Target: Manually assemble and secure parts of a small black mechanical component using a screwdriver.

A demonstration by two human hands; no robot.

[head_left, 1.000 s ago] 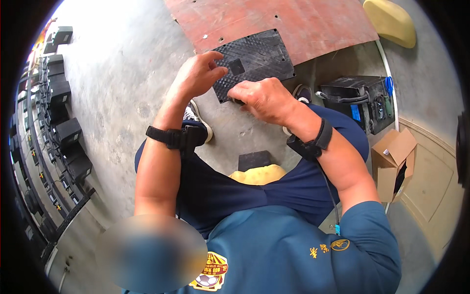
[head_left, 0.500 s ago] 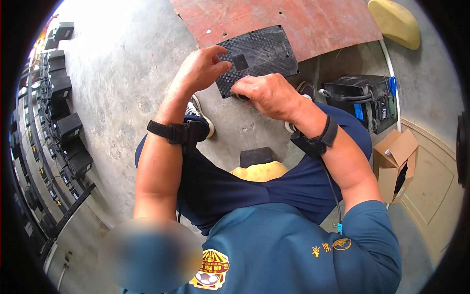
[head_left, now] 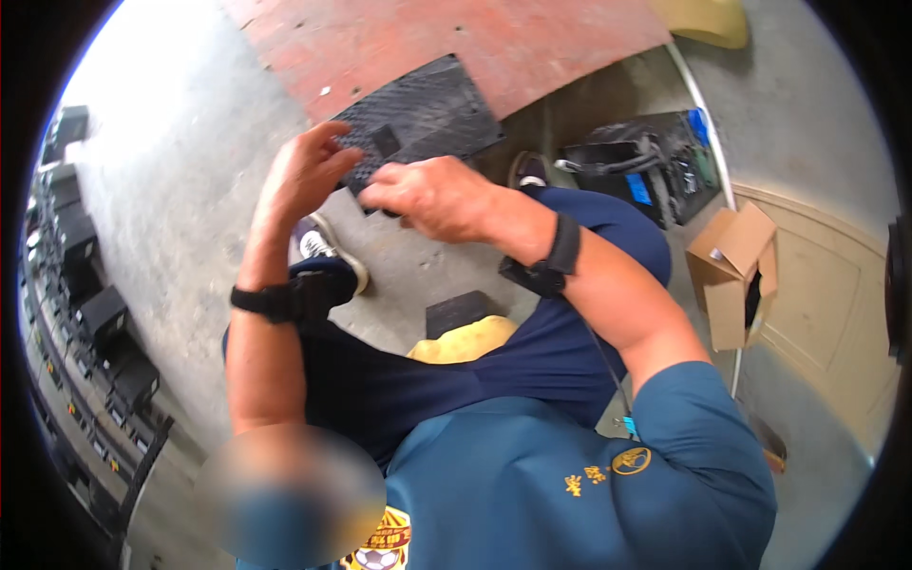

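A black rectangular panel [head_left: 432,106] with a ribbed, textured face and a small dark square on it lies tilted in front of me, beside a red board. My left hand [head_left: 306,173] is over the panel's left end, its thumb and forefinger curved and apart with nothing visible between them. At the panel's near corner, my right hand [head_left: 439,199] is closed, thumb and fingers drawn together. Something small and dark shows beneath its fingers, too hidden to name. Both wrists wear black straps with small devices.
A worn red board [head_left: 541,43] stretches across the far side. To the right are a black case [head_left: 636,161] with tools, an open cardboard box [head_left: 731,271] and a white pipe [head_left: 701,100]. Several black boxes [head_left: 103,313] line a rack at left. A yellow seat [head_left: 465,340] shows between my legs.
The whole view has swung, so the panel, board and hands appear farther left. Against the panel, my right hand has shifted slightly toward its near left corner. My left hand stays by the left end.
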